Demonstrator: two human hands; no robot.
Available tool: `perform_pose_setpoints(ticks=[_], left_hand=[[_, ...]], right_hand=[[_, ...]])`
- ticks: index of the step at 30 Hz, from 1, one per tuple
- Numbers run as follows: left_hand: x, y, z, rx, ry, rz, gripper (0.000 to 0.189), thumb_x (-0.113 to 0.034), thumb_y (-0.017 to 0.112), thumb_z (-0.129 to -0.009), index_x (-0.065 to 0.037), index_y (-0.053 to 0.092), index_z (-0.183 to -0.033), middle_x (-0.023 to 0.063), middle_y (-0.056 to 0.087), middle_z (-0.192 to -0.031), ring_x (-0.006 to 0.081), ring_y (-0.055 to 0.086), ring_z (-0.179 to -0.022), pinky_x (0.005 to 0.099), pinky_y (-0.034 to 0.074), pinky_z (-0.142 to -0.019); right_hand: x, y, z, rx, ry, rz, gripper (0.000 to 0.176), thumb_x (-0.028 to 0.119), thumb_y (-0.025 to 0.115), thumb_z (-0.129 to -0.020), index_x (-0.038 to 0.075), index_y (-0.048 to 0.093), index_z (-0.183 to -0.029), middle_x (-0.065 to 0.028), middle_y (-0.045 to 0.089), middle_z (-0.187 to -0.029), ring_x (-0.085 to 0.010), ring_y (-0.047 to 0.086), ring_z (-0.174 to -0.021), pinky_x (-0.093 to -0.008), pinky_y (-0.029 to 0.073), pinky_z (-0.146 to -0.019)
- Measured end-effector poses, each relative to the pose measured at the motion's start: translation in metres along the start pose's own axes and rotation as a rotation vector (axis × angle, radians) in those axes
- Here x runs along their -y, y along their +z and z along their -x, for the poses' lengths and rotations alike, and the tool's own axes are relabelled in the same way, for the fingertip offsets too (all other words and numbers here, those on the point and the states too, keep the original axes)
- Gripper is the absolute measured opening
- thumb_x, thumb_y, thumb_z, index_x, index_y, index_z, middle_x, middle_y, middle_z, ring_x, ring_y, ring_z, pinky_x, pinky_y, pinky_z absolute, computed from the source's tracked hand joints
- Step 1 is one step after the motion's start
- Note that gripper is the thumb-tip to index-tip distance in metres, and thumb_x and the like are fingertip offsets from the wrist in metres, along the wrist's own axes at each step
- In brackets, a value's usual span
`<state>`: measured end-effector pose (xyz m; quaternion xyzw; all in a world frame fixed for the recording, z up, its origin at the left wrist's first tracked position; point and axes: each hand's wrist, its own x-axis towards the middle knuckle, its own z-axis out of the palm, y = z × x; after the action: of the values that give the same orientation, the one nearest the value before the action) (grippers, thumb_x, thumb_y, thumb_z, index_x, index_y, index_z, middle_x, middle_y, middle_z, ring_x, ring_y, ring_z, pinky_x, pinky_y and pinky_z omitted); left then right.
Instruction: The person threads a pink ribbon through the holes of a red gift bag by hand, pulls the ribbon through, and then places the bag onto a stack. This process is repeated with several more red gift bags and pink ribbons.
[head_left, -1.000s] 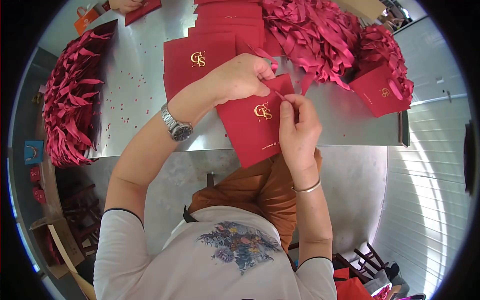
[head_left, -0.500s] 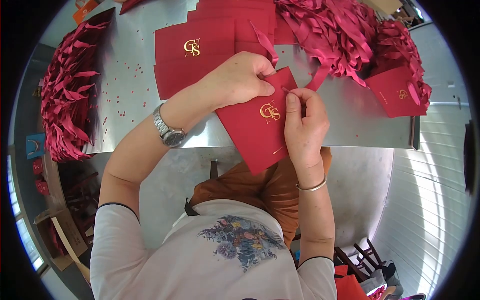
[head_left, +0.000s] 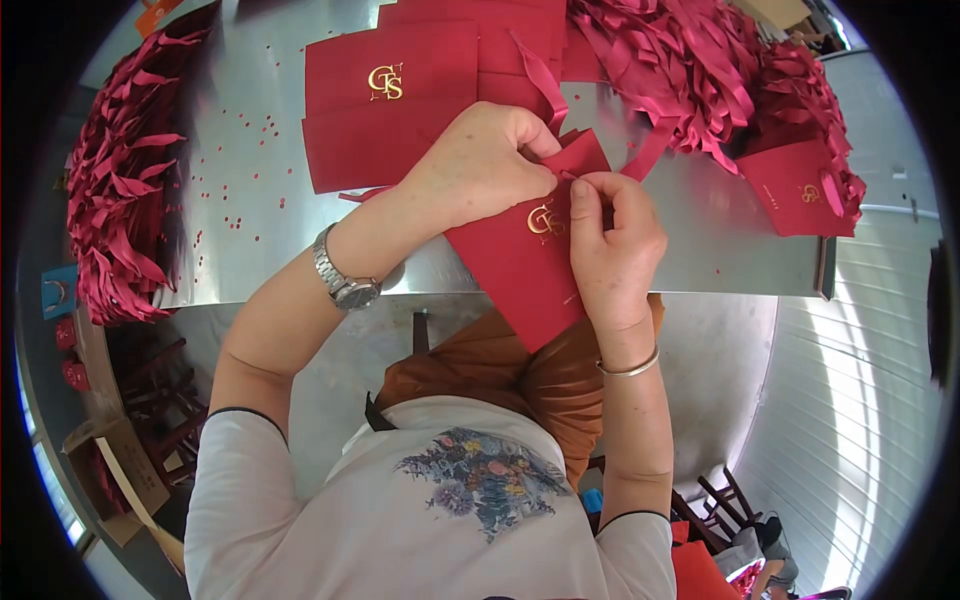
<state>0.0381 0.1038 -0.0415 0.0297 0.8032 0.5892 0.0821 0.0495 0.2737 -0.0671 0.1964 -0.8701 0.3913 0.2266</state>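
1. Head view: near side, the person's shirt [head_left: 400, 520] and trousers [head_left: 470, 360]; both forearms reach fwd from there, R one w/ bangle [head_left: 628, 368], L one w/ watch [head_left: 357, 292].
2. The red bag [head_left: 520, 270] is btw. the two hands, tilted, its lower corner past the near edge of the metal table [head_left: 250, 250]. It looks like flat card: light, rather stiff, a bit smooth, can crease if pressed hard. Best hold is prob. by the top edge, w/ flat fingers. The ribbon end [head_left: 568, 176] looks soft and slippery, so it needs a tight pinch.
3. R hand [head_left: 620, 240]: upright, wrist low, thumb and index closed at the ribbon end, seemingly pinching it; other fingers curled.
4. L hand [head_left: 480, 165]: comes across from the left, back of hand up, wrist bent; thumb and index nearly closed on the bag's top edge. Exact grip of hidden fingers: cannot tell.
5. Farther: stacked bags [head_left: 390, 60] beyond the L hand, ribbon heap [head_left: 680, 70] far right, ribboned pile [head_left: 120, 190] at left.
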Motion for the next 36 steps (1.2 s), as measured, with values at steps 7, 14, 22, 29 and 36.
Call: perform_pose_setpoints(ticks=[7, 14, 22, 29, 36], left_hand=[[0.005, -0.008, 0.002, 0.057, 0.0, 0.104, 0.019, -0.001, 0.064, -0.08, 0.004, 0.067, -0.097, 0.0046, 0.067, -0.081, 0.0085, 0.061, -0.072, 0.0232, 0.049, -0.064], [0.011, -0.002, 0.004, 0.011, 0.089, -0.03, 0.019, -0.002, 0.062, -0.08, 0.005, 0.066, -0.098, 0.0062, 0.067, -0.081, 0.01, 0.061, -0.075, 0.0251, 0.05, -0.067], [0.007, -0.002, 0.007, 0.03, 0.063, -0.041, 0.018, -0.002, 0.063, -0.081, 0.004, 0.065, -0.098, 0.0068, 0.067, -0.083, 0.0115, 0.061, -0.076, 0.027, 0.05, -0.07], [0.01, -0.002, 0.006, 0.022, 0.047, 0.026, 0.016, -0.002, 0.064, -0.081, 0.003, 0.066, -0.096, 0.0055, 0.067, -0.081, 0.0094, 0.061, -0.075, 0.0253, 0.05, -0.067], [0.009, 0.0, 0.008, -0.008, 0.068, 0.017, 0.015, -0.001, 0.063, -0.08, 0.003, 0.066, -0.095, 0.0041, 0.066, -0.079, 0.0088, 0.06, -0.073, 0.0244, 0.049, -0.066]], right_hand=[[0.006, 0.007, 0.0, -0.012, 0.0, 0.074, 0.01, 0.009, 0.072, -0.079, 0.006, 0.063, -0.078, -0.0069, 0.063, -0.072, -0.0267, 0.061, -0.065, -0.0365, 0.049, -0.06], [0.01, 0.01, 0.002, -0.006, 0.042, 0.083, 0.01, 0.01, 0.072, -0.08, 0.005, 0.063, -0.077, -0.0082, 0.064, -0.071, -0.0263, 0.062, -0.062, -0.0354, 0.05, -0.058], [0.007, -0.002, 0.0, 0.051, 0.271, -0.203, 0.008, 0.006, 0.071, -0.082, 0.001, 0.066, -0.081, -0.0083, 0.065, -0.07, -0.0144, 0.062, -0.06, -0.0277, 0.05, -0.058], [0.007, 0.0, 0.0, 0.06, 0.223, -0.213, 0.008, 0.006, 0.072, -0.081, 0.001, 0.066, -0.081, -0.0079, 0.065, -0.07, -0.014, 0.062, -0.06, -0.0271, 0.05, -0.058], [0.012, 0.0, -0.006, 0.106, 0.288, -0.165, 0.009, 0.008, 0.072, -0.081, 0.001, 0.067, -0.081, -0.0082, 0.066, -0.069, -0.0132, 0.062, -0.06, -0.0264, 0.05, -0.059]])
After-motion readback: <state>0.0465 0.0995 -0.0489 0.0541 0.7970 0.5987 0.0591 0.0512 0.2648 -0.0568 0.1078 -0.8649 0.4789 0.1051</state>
